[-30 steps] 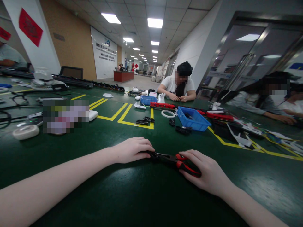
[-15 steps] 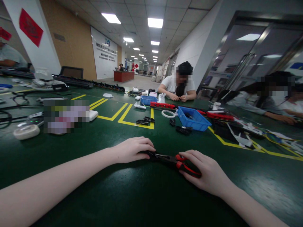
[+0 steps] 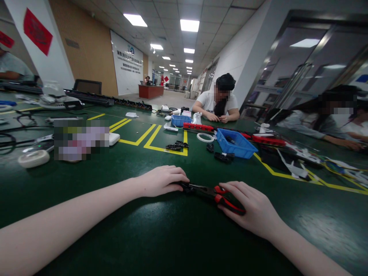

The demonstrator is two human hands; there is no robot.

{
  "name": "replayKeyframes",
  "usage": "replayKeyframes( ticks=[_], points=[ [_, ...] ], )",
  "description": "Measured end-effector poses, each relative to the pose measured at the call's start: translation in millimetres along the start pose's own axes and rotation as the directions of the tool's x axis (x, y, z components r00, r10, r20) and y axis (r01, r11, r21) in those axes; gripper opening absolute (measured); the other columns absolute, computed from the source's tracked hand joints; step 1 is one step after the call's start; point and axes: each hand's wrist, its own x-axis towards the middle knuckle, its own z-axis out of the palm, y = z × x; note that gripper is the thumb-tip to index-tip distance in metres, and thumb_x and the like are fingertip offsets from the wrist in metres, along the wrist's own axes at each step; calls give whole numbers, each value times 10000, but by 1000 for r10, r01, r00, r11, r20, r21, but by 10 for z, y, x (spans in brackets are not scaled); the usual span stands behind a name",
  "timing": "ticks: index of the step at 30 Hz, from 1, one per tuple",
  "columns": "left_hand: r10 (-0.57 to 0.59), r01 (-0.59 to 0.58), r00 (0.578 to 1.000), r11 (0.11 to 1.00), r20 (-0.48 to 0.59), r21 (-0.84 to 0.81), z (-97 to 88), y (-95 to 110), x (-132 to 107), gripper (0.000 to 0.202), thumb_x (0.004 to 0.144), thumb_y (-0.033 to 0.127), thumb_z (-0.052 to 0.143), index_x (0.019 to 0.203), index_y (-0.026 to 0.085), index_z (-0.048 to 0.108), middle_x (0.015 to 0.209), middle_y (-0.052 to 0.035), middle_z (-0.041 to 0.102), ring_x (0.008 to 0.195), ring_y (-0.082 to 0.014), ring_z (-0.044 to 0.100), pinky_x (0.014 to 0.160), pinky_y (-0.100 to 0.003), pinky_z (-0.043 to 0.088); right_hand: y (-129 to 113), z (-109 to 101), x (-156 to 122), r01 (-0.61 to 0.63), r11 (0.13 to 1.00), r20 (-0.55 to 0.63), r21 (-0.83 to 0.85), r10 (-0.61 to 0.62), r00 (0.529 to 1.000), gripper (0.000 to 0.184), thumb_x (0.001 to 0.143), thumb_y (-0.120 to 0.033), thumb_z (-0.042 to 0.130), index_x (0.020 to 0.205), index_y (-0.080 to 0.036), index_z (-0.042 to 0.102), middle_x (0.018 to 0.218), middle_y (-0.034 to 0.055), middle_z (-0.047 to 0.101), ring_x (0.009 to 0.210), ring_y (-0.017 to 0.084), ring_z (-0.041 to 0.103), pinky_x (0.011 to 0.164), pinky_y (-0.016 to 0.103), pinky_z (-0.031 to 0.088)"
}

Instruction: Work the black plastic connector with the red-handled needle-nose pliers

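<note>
My left hand [image 3: 166, 181] is closed on a small black part [image 3: 186, 187] just above the green table [image 3: 161, 237]; the fingers cover most of it, and its exact kind does not show. Red-and-black long-nose pliers [image 3: 220, 195] lie in my right hand [image 3: 250, 207], with thumb and fingers wrapped round the handles. Their jaws point left and meet the black part at my left fingertips. Whether the jaws grip it or only touch it, I cannot tell. Several similar black parts [image 3: 176, 145] rest on the table beyond my hands.
Right of centre stands a blue bin [image 3: 244, 149] with black pieces inside, and more black parts [image 3: 223, 157] lie before it. A white ring [image 3: 205, 137] sits beside it. At left are a tape roll [image 3: 33, 158] and cables. Across the table sits a co-worker [image 3: 218, 101].
Both hands keep nearly the same place and hold. The view has shifted very slightly; the pliers' jaws still meet the black part.
</note>
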Motion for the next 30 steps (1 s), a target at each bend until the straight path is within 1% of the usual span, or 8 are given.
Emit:
replayKeyframes(
  ticks=[5, 10, 13, 24, 27, 30],
  points=[
    [6, -6, 1000, 1000, -1, 5, -4, 12, 4, 258, 1018, 251, 546, 1268, 209, 594, 1281, -80, 630, 1143, -230, 625, 977, -374, 506, 12, -2, 13, -8, 1000, 7, 25, 7, 1000, 388, 880, -326, 657, 1231, -177, 585, 1088, 109, 705, 880, 221, 696, 742, 343, 588],
    [6, -6, 1000, 1000, 0, 27, -12, 32, 4, 288, 1029, 209, 501, 1305, 210, 585, 1402, -85, 587, 1274, -240, 567, 1078, -423, 471, 18, -20, 12, -10, 999, 23, 39, 9, 1000, 378, 882, -328, 650, 1226, -184, 587, 1084, 103, 712, 883, 220, 702, 748, 346, 591],
    [20, -19, 1000, 999, -8, 26, -8, 28, 3, 306, 1021, 183, 500, 1313, 214, 588, 1443, -83, 563, 1326, -239, 534, 1116, -432, 452, 19, -16, 12, -12, 999, 26, 43, 10, 1000, 384, 878, -329, 653, 1228, -185, 589, 1090, 106, 713, 895, 224, 703, 754, 349, 592],
    [10, -10, 1000, 1000, 0, 16, -4, 17, 2, 322, 1023, 172, 486, 1326, 217, 585, 1423, -86, 578, 1304, -234, 554, 1100, -433, 477, 13, -28, 20, -49, 996, 48, 72, 45, 998, 381, 872, -333, 650, 1229, -210, 602, 1105, 105, 718, 907, 232, 710, 770, 363, 601],
    [8, -8, 1000, 1000, -12, 9, -8, 24, 0, 320, 1017, 169, 500, 1320, 220, 589, 1407, -84, 589, 1290, -231, 564, 1090, -428, 485, 13, -30, 18, -44, 996, 39, 72, 42, 998, 384, 872, -338, 651, 1231, -209, 604, 1102, 102, 719, 909, 232, 710, 772, 360, 600],
    [6, -6, 1000, 1000, -2, 13, -9, 23, 0, 315, 1021, 184, 500, 1323, 218, 583, 1409, -82, 588, 1294, -229, 562, 1090, -418, 484, 15, -25, 17, -34, 997, 36, 69, 32, 999, 385, 874, -333, 654, 1233, -203, 598, 1101, 101, 717, 906, 226, 708, 766, 349, 597]
  ],
)
